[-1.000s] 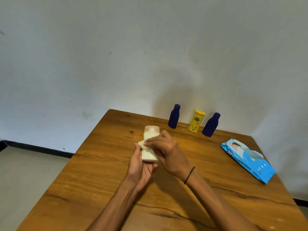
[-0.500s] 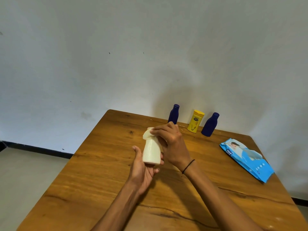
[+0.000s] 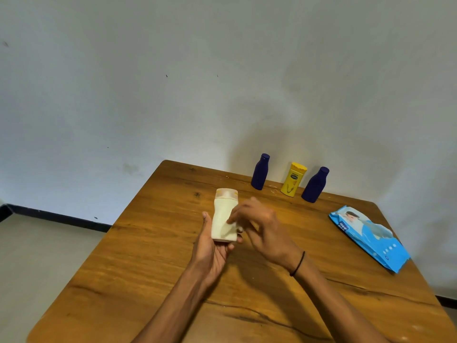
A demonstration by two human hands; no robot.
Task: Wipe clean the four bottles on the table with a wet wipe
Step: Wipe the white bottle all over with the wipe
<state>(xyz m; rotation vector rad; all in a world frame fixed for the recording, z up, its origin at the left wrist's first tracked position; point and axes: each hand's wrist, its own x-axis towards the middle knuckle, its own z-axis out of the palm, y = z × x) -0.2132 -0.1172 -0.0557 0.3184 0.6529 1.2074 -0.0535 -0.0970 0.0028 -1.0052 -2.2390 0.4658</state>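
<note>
Cream bottle (image 3: 224,217) upright in left hand (image 3: 212,253) grasp, right hand (image 3: 262,227) blurred, grip unclear

The table (image 3: 153,256) was of warm brown wood with dark grain lines and a low sheen, cracked along its near part. Above its middle, the cream bottle (image 3: 223,219) looked like smooth matt plastic with a paler, translucent cap. Along the table's far edge, two dark blue bottles (image 3: 259,175) (image 3: 315,185) and a yellow bottle (image 3: 293,179) showed smooth plastic, the yellow one faintly glossy with a printed label. At the table's right edge, the wipes pack (image 3: 371,237) was of crinkled, glossy blue film. Behind the table, the wall (image 3: 173,82) was matt, scuffed plaster.
</note>
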